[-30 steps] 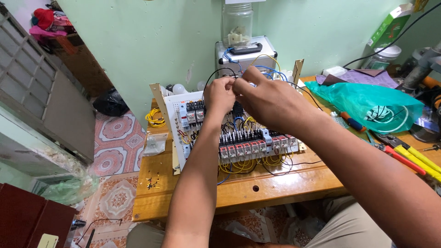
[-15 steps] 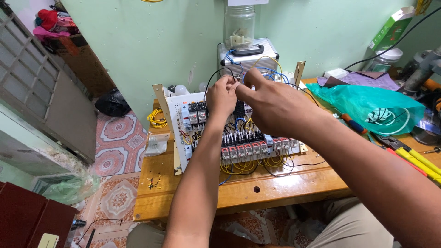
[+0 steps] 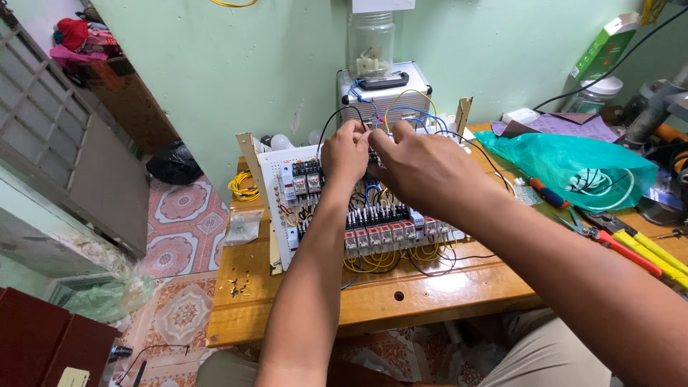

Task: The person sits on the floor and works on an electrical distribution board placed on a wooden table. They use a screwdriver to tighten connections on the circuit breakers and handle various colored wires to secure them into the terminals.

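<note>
Head view: left hand (image 3: 345,153) and right hand (image 3: 423,170) meet, fingers pinched narrow on wiring at the upper part of the white control panel (image 3: 276,172), propped on the wooden tabletop (image 3: 301,301); exact grip hidden.

Single view, head-worn, looking forward and down over both forearms onto wooden workbench (image 3: 373,301). Faces green wall (image 3: 236,79) behind bench. Close range: left hand (image 3: 345,152) and right hand (image 3: 423,168) near frame centre, meeting over upright white wiring panel (image 3: 276,168). Arms enter from bottom edge, right forearm filling lower right corner. Slight tilt, bench edge running up toward right. Left side takes in patterned floor tiles (image 3: 179,215) below bench level. No second view, so no shared area.
</note>
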